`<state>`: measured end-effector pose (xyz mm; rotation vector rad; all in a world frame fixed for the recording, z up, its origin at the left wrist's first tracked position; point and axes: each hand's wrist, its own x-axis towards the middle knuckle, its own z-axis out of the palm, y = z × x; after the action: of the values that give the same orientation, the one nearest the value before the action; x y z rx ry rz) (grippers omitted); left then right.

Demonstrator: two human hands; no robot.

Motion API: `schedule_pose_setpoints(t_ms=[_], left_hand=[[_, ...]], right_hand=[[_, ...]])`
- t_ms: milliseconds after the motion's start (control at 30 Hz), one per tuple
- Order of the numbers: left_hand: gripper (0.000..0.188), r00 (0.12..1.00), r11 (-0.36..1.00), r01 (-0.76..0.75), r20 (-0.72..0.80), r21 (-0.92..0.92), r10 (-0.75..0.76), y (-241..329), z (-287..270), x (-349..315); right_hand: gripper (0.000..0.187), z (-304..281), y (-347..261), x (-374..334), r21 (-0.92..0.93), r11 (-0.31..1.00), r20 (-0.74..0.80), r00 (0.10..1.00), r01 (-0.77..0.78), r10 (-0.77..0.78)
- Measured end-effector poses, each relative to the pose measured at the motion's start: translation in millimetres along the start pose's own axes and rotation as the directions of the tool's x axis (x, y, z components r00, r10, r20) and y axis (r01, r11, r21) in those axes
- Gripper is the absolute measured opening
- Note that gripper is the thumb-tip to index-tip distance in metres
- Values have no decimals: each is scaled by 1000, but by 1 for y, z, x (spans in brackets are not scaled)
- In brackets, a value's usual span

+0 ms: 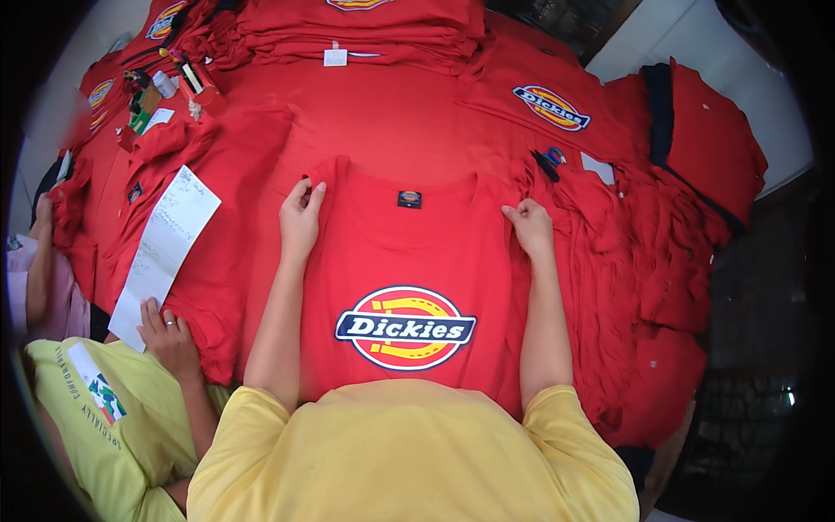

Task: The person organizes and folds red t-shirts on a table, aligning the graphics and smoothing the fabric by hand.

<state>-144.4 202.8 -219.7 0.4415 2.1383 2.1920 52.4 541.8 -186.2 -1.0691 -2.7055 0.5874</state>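
The left hand [302, 216] and right hand [530, 226] pinch the shirt [404, 257] by its shoulders; spreading looks nearly done, no fold made.

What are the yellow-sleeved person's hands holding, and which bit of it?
A red shirt: the left hand and right hand each pinch an outer edge near a shoulder.

Broad, flat, red-topped work surface [374, 122] | near centre: spread red fabric shirt with oval multicolour chest print [409, 252] | far centre: stacked folded red fabric shirts [357, 33] | right: crumpled heap of red fabric garments [609, 270] | left: rumpled red fabric garments [217, 278]
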Motion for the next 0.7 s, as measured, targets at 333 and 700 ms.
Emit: schedule_pose_setpoints(t_ms=[333, 700], left_hand=[[39, 631, 398, 773, 655, -493, -415, 24, -3, 49], [34, 698, 607, 690, 586, -395, -411, 70, 22, 23]], right_hand=[[66, 17, 17, 23, 827, -283, 383, 854, -487, -352], [54, 8, 10, 7, 906, 420, 171, 949, -46, -265]])
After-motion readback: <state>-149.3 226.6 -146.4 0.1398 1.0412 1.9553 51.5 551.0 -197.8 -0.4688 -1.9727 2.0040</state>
